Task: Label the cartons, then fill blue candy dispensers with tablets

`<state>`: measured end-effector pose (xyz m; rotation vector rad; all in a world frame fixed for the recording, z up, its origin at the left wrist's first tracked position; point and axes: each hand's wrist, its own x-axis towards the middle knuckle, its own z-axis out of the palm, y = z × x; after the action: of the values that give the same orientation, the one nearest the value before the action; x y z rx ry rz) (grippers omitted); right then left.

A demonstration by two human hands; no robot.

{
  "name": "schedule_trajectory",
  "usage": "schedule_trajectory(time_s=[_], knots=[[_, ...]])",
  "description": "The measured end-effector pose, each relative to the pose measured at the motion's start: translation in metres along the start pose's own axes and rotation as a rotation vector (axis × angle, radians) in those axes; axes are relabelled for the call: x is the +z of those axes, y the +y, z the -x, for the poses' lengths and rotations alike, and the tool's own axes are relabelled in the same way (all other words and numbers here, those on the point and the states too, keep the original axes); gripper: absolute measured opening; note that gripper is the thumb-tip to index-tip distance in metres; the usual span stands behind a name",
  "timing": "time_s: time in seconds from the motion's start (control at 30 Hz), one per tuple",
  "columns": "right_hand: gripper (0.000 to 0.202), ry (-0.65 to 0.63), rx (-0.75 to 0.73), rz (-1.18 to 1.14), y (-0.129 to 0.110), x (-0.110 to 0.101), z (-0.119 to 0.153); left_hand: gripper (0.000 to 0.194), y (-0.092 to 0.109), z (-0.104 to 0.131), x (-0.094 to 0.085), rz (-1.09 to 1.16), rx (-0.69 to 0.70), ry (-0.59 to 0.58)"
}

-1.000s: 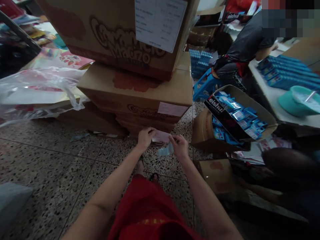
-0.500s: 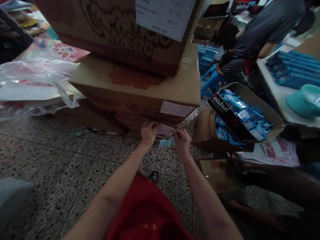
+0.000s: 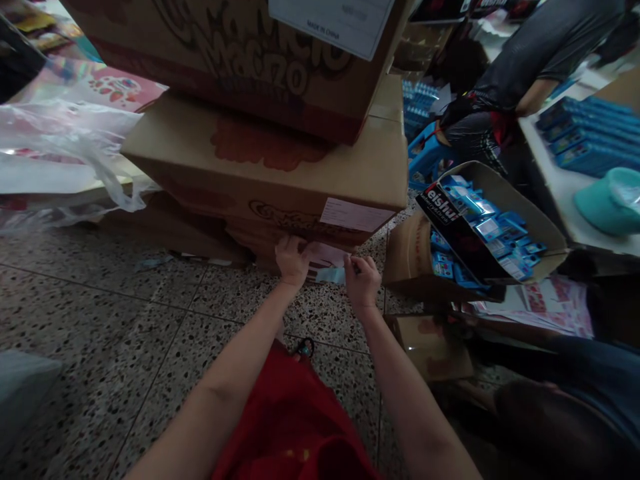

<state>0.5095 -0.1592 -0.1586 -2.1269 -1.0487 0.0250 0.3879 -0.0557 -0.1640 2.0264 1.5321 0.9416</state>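
A pale paper label (image 3: pixel 327 254) stretches between my two hands, low against the front of a stacked cardboard carton. My left hand (image 3: pixel 292 261) is closed with bent fingers at the label's left end. My right hand (image 3: pixel 364 281) pinches its right corner, and a small dark thing shows between those fingers, too blurred to name. Just under the label hangs a light blue strip (image 3: pixel 330 275). Above my hands is a brown carton (image 3: pixel 270 180) bearing a white printed label (image 3: pixel 355 215). A larger carton (image 3: pixel 250 73) rests on top of it.
To the right, a tilted open box (image 3: pixel 493 227) full of blue packets sits on another carton. A person in dark clothes (image 3: pixel 515 67) sits beyond it; another person (image 3: pixel 565 407) bends low at right. Clear plastic wrap (image 3: pixel 75 147) lies at left. A teal bucket (image 3: pixel 610 200) stands on the table.
My left hand has moved slightly left and up with the label's end. The view has shifted a little. The person at lower right has come further into view.
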Motion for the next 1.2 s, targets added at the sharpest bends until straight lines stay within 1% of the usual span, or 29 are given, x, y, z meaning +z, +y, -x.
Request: schedule_trajectory(time_s=[0.07, 0.13, 0.23, 0.3, 0.33, 0.37, 0.4, 0.43, 0.5, 0.53, 0.57, 0.6, 0.63, 0.67, 0.73, 0.77, 0.8, 0.87, 0.93, 0.97, 1.0, 1.07, 1.13, 1.2], knots=[[0.038, 0.019, 0.007, 0.022, 0.003, 0.001, -0.002, 0.022, -0.004, -0.004, -0.001, -0.018, 0.007, -0.006], [0.040, 0.041, 0.051, 0.018, 0.010, -0.002, -0.004, 0.021, -0.012, -0.009, -0.006, -0.018, 0.000, -0.008], [0.047, 0.008, 0.129, -0.032, 0.028, -0.013, -0.005, 0.014, -0.024, -0.012, -0.022, -0.008, -0.094, -0.033], [0.051, -0.050, 0.150, -0.070, 0.039, -0.021, -0.002, 0.008, -0.022, -0.010, -0.035, 0.008, -0.154, -0.114], [0.054, -0.076, 0.156, -0.085, 0.043, -0.024, 0.001, 0.009, -0.017, -0.009, -0.039, 0.036, -0.157, -0.190], [0.056, -0.096, 0.162, -0.098, 0.046, -0.027, 0.004, 0.011, -0.010, -0.007, -0.041, 0.090, -0.133, -0.297], [0.057, -0.119, 0.172, -0.111, 0.048, -0.028, 0.008, 0.014, 0.000, -0.006, -0.041, 0.175, -0.086, -0.434], [0.058, -0.142, 0.183, -0.123, 0.048, -0.029, 0.013, 0.016, 0.010, -0.006, -0.037, 0.285, -0.026, -0.595], [0.058, -0.183, 0.205, -0.145, 0.047, -0.028, 0.023, 0.020, 0.024, -0.010, -0.026, 0.509, 0.058, -0.910], [0.057, -0.200, 0.216, -0.157, 0.046, -0.029, 0.027, 0.020, 0.025, -0.015, -0.020, 0.571, 0.049, -1.010], [0.055, -0.214, 0.226, -0.168, 0.045, -0.030, 0.032, 0.018, 0.021, -0.020, -0.016, 0.583, 0.002, -1.054], [0.053, -0.224, 0.237, -0.181, 0.046, -0.032, 0.036, 0.013, 0.013, -0.026, -0.014, 0.541, -0.067, -1.055], [0.051, -0.231, 0.251, -0.193, 0.047, -0.035, 0.040, 0.007, 0.002, -0.032, -0.014, 0.476, -0.138, -0.983], [0.050, -0.234, 0.269, -0.203, 0.050, -0.038, 0.044, 0.004, -0.009, -0.036, -0.017, 0.429, -0.173, -0.936], [0.049, -0.237, 0.318, -0.218, 0.057, -0.046, 0.051, 0.012, -0.023, -0.037, -0.024, 0.378, -0.200, -0.891], [0.049, -0.242, 0.346, -0.224, 0.060, -0.048, 0.055, 0.014, -0.023, -0.033, -0.025, 0.374, -0.193, -0.902], [0.049, -0.249, 0.372, -0.231, 0.063, -0.050, 0.058, 0.015, -0.018, -0.029, -0.025, 0.379, -0.180, -0.922], [0.050, -0.268, 0.414, -0.246, 0.066, -0.052, 0.064, 0.022, 0.004, -0.017, -0.016, 0.441, -0.125, -1.007], [0.050, -0.290, 0.435, -0.264, 0.063, -0.052, 0.068, 0.031, 0.029, -0.011, -0.006, 0.578, -0.057, -1.134], [0.050, -0.297, 0.438, -0.273, 0.060, -0.053, 0.069, 0.031, 0.037, -0.011, -0.003, 0.630, -0.058, -1.155], [0.049, -0.301, 0.435, -0.283, 0.057, -0.055, 0.070, 0.028, 0.040, -0.014, -0.004, 0.654, -0.070, -1.157], [0.048, -0.298, 0.415, -0.307, 0.054, -0.060, 0.072, 0.023, 0.036, -0.024, -0.016, 0.641, -0.100, -1.082], [0.048, -0.297, 0.413, -0.332, 0.054, -0.065, 0.074, 0.022, 0.024, -0.032, -0.035, 0.608, -0.106, -0.980], [0.048, -0.309, 0.455, -0.355, 0.058, -0.067, 0.076, 0.023, 0.019, -0.035, -0.049, 0.596, -0.095, -0.891]])
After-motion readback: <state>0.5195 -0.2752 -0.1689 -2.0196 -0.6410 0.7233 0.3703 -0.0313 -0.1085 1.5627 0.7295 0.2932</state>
